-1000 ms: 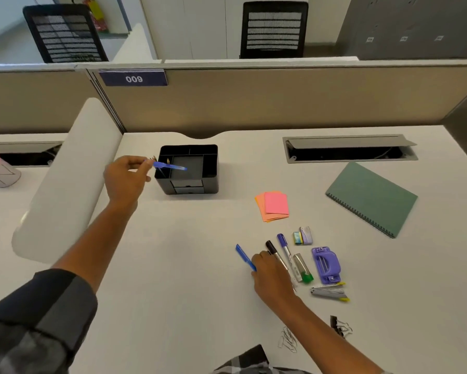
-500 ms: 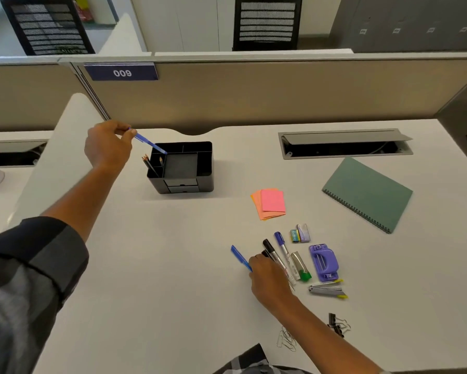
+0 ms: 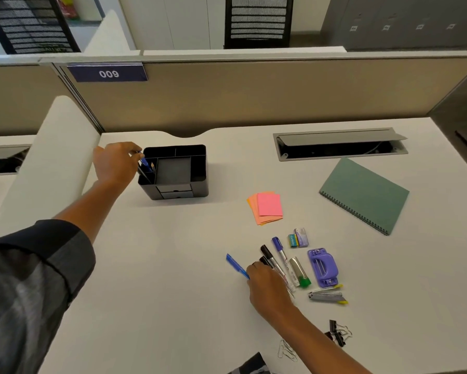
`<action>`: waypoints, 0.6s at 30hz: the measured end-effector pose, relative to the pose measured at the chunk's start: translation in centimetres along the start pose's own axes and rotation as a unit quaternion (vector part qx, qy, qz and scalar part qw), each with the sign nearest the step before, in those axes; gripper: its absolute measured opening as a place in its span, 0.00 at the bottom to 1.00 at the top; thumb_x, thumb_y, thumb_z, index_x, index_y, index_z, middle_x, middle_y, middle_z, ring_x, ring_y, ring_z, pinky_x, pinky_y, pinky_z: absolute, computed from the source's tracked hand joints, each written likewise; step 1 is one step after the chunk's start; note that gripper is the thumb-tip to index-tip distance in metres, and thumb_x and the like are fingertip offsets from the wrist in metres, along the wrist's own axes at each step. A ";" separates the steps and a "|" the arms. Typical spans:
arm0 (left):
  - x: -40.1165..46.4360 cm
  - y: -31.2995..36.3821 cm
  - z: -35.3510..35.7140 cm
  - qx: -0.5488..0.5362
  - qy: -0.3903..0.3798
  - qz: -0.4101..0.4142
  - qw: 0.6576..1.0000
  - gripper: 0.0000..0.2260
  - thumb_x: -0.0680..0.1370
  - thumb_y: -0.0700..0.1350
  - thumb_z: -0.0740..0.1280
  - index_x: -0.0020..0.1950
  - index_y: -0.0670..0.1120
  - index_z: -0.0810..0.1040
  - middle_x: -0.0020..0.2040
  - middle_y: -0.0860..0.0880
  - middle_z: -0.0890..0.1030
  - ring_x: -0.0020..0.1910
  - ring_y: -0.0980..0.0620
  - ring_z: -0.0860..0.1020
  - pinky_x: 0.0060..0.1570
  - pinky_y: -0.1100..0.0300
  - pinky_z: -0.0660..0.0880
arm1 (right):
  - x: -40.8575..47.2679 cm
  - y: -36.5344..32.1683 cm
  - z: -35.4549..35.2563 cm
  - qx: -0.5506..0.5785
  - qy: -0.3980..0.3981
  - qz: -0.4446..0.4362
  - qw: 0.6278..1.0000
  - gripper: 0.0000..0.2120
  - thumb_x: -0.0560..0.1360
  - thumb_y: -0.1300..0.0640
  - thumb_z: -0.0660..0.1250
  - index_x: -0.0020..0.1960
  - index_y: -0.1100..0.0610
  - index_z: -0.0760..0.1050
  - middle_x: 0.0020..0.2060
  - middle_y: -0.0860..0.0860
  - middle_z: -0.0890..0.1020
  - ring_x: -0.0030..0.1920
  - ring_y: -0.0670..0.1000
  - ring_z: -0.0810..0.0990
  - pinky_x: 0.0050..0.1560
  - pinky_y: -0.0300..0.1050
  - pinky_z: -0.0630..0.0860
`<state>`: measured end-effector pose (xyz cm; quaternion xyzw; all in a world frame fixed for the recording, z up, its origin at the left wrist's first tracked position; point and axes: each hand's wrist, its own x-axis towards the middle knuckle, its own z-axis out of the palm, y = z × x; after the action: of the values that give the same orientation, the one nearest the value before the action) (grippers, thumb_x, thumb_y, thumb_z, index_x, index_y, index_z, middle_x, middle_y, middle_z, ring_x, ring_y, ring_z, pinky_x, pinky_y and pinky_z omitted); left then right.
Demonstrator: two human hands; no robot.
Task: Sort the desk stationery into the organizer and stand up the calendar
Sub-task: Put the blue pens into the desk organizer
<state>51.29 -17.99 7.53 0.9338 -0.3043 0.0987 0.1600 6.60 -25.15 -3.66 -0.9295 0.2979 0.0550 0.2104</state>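
A black desk organizer (image 3: 197, 168) stands at the back left of the white desk. My left hand (image 3: 116, 164) is at its left compartment, fingers pinching a blue pen (image 3: 144, 161) that points down among the pencils there. My right hand (image 3: 267, 283) rests near the front on a row of stationery, fingers curled over a second blue pen (image 3: 236, 265) and the lower ends of black markers (image 3: 267, 256). A blue marker (image 3: 279, 251) and a green-capped tube (image 3: 299, 272) lie just right of it. The green spiral-bound calendar (image 3: 364, 194) lies flat at the right.
Pink and orange sticky notes (image 3: 266, 207) lie mid-desk. A purple hole punch (image 3: 322, 267), a staple remover (image 3: 328, 296), small staple boxes (image 3: 298, 238), binder clips (image 3: 337, 334) and paper clips (image 3: 286, 350) are at the front right. An open cable tray (image 3: 340, 144) sits behind. A partition stands on the left.
My left hand has brought its blue pen from above the organizer's left edge down into the left compartment. My right hand has stayed on the pens at the front.
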 end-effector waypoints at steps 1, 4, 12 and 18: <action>0.1 -0.1 0.3 0.006 -0.002 0.006 1.000 0.08 0.82 0.48 0.69 0.54 0.48 0.88 0.50 0.45 0.88 0.50 0.40 0.82 0.55 0.50 0.65 | 0.0 0.0 0.0 0.000 0.000 -0.001 1.000 0.06 0.80 0.60 0.69 0.57 0.56 0.78 0.51 0.51 0.81 0.47 0.50 0.81 0.44 0.41 0.74; 0.6 -0.6 1.0 0.029 -0.012 0.026 0.999 0.08 0.82 0.48 0.70 0.53 0.47 0.88 0.45 0.43 0.88 0.47 0.40 0.82 0.50 0.51 0.62 | 0.0 -0.1 -0.1 0.000 0.003 0.000 1.000 0.05 0.79 0.61 0.69 0.55 0.56 0.79 0.50 0.51 0.81 0.46 0.50 0.81 0.42 0.41 0.74; 1.0 -0.9 1.4 0.039 -0.030 0.038 0.998 0.08 0.81 0.47 0.71 0.56 0.47 0.86 0.49 0.45 0.88 0.50 0.40 0.83 0.56 0.48 0.66 | -0.1 -0.4 -0.3 -0.009 0.011 0.002 1.000 0.03 0.76 0.62 0.72 0.49 0.57 0.80 0.43 0.52 0.82 0.40 0.51 0.81 0.36 0.43 0.76; 0.1 -0.4 0.3 -0.019 -0.001 0.014 1.000 0.19 0.82 0.50 0.69 0.73 0.47 0.77 0.69 0.45 0.80 0.59 0.40 0.82 0.64 0.47 0.67 | 0.0 -0.4 -0.3 0.005 0.028 -0.005 1.000 0.02 0.78 0.62 0.68 0.47 0.58 0.79 0.42 0.53 0.81 0.40 0.52 0.80 0.35 0.43 0.71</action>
<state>51.64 -17.90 7.15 0.9264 -0.3196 0.0939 0.1754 6.86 -25.00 -3.26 -0.9310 0.2997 0.0270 0.2065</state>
